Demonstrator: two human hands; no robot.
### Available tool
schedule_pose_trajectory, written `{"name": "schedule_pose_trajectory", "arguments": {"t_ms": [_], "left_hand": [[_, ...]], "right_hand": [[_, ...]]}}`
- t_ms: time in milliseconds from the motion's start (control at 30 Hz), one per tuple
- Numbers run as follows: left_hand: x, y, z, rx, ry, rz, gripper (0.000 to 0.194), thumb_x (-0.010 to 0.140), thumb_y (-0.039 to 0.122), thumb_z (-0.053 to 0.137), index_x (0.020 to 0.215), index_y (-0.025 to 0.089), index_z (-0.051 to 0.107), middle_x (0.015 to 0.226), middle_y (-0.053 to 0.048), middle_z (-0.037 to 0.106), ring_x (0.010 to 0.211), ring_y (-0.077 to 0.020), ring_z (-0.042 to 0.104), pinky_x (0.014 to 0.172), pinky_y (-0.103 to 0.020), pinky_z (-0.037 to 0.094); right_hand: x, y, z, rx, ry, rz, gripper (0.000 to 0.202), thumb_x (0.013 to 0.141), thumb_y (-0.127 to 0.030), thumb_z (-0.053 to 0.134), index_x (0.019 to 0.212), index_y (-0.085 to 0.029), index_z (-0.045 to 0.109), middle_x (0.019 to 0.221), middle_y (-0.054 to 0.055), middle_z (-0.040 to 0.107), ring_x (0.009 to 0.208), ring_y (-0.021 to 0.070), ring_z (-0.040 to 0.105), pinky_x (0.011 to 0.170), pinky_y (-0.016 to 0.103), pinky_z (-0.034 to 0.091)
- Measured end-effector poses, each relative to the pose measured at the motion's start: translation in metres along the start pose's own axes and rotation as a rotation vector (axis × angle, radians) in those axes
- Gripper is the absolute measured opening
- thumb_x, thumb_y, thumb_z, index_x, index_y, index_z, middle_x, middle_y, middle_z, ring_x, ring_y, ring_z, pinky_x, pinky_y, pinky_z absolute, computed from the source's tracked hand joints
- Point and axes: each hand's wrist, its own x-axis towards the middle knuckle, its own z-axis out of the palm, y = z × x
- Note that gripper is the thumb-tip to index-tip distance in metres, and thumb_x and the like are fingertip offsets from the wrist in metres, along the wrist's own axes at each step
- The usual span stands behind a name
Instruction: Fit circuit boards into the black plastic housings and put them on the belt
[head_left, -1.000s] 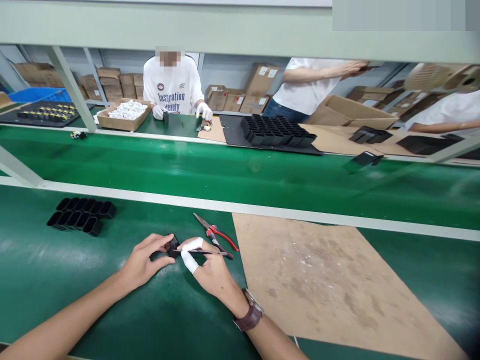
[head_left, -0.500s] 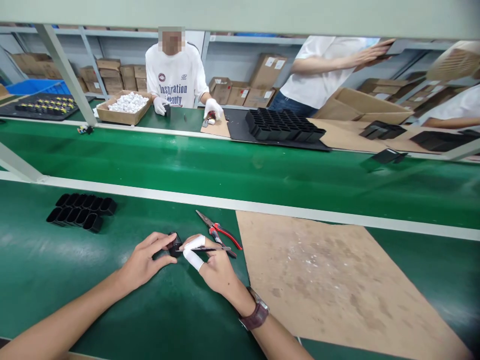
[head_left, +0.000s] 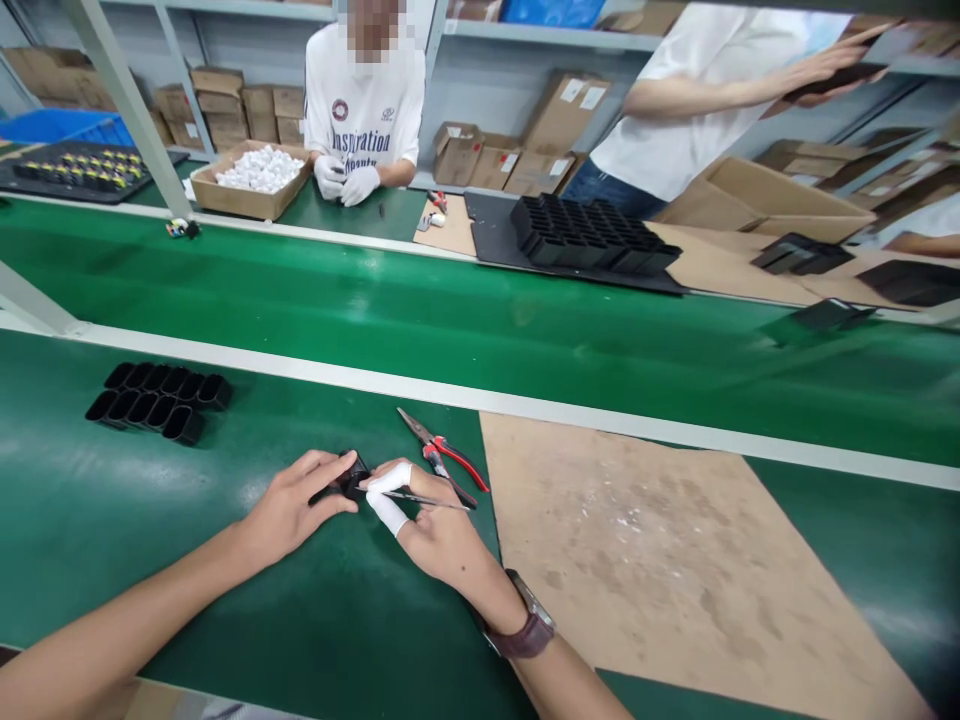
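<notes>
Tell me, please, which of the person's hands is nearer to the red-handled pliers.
Right. The right hand is just below the pliers in the picture; the left hand, holding a small black piece, is farther off, below and left.

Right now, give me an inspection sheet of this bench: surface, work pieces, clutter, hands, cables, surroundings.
Surface: green tabletop; stained cardboard sheet at right.
Job's things: black part and thin metal tool in hand; two rows of black cups at left.
Clutter: long-nose pliers beside the cardboard sheet.
Hands: left hand grips the black part; right hand, wearing white finger cots, pinches the tool.
Cables: nothing seen.
Surroundings: gloved co-worker opposite; cardboard boxes behind.
</notes>
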Motion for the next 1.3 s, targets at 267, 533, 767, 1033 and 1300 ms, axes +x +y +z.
{"name": "schedule_pose_trajectory", "arguments": {"t_ms": [267, 533, 767, 1033, 1300], "left_hand": [[0.009, -0.002, -0.004, -0.397, 0.121, -0.245, 0.054, 0.094, 0.041, 0.078, 0.143, 0.024, 0.065, 0.114, -0.010, 0.073, 0.100, -0.0237, 0.076, 0.091, -0.042, 0.067], [0.012, 0.006, -0.013, -0.497, 0.161, -0.161, 0.051, 0.091, 0.031, 0.082, 0.140, 0.025, 0.068, 0.121, -0.011, 0.071, 0.106, -0.0245, 0.074, 0.097, -0.042, 0.065], [0.011, 0.005, -0.014, -0.492, 0.185, -0.119, 0.053, 0.090, 0.032, 0.084, 0.140, 0.026, 0.068, 0.117, -0.011, 0.070, 0.105, -0.0247, 0.073, 0.092, -0.042, 0.067], [0.009, 0.006, -0.014, -0.541, 0.187, -0.124, 0.054, 0.089, 0.029, 0.085, 0.140, 0.026, 0.069, 0.117, -0.011, 0.069, 0.104, -0.0235, 0.072, 0.091, -0.039, 0.067], [0.009, 0.009, -0.013, -0.624, 0.174, -0.139, 0.053, 0.089, 0.024, 0.084, 0.140, 0.027, 0.069, 0.118, -0.011, 0.068, 0.106, -0.0233, 0.072, 0.093, -0.038, 0.066]], "right_hand": [[0.002, 0.007, 0.008, 0.309, 0.239, 0.066, 0.019, 0.088, -0.042, 0.082, 0.095, -0.026, 0.075, 0.101, 0.007, 0.079, 0.096, 0.0246, 0.076, 0.093, 0.043, 0.064], [0.001, 0.007, 0.006, 0.464, 0.194, 0.036, 0.017, 0.087, -0.043, 0.084, 0.087, -0.028, 0.076, 0.097, 0.006, 0.080, 0.095, 0.0268, 0.078, 0.088, 0.045, 0.066], [0.001, 0.002, 0.007, 0.481, 0.135, 0.014, 0.014, 0.089, -0.042, 0.082, 0.087, -0.029, 0.077, 0.099, 0.006, 0.081, 0.096, 0.0286, 0.078, 0.087, 0.049, 0.066], [0.001, -0.001, 0.006, 0.436, 0.131, -0.004, 0.004, 0.092, -0.034, 0.079, 0.092, -0.030, 0.077, 0.101, 0.005, 0.081, 0.099, 0.0277, 0.078, 0.090, 0.050, 0.066], [0.002, 0.002, 0.010, 0.459, 0.122, -0.080, 0.011, 0.094, -0.025, 0.078, 0.100, -0.034, 0.079, 0.105, 0.003, 0.081, 0.100, 0.0261, 0.077, 0.092, 0.048, 0.063]]}}
